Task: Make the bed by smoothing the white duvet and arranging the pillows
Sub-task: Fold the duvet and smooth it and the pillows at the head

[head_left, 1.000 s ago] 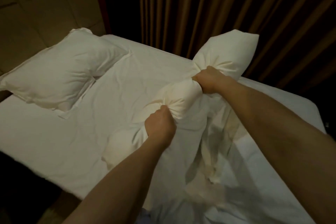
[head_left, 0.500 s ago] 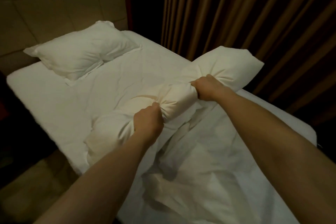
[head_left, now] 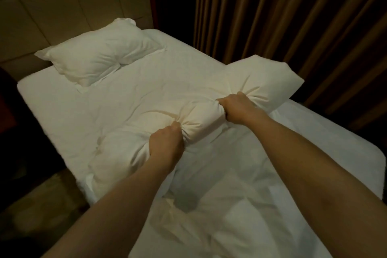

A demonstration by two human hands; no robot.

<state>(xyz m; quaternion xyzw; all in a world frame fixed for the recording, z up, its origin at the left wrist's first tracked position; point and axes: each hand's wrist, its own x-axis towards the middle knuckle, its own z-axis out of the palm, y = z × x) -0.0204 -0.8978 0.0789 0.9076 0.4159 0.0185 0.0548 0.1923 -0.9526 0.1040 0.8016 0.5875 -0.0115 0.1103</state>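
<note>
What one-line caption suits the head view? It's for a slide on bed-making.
Both hands, left hand and right hand, grip a bunched pillow over the white duvet; a second pillow lies by the headboard.

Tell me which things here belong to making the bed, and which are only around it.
Job: pillow gripped by left hand and right hand; second pillow by the headboard; rumpled white duvet.
Around: brown curtain; padded headboard.
</note>
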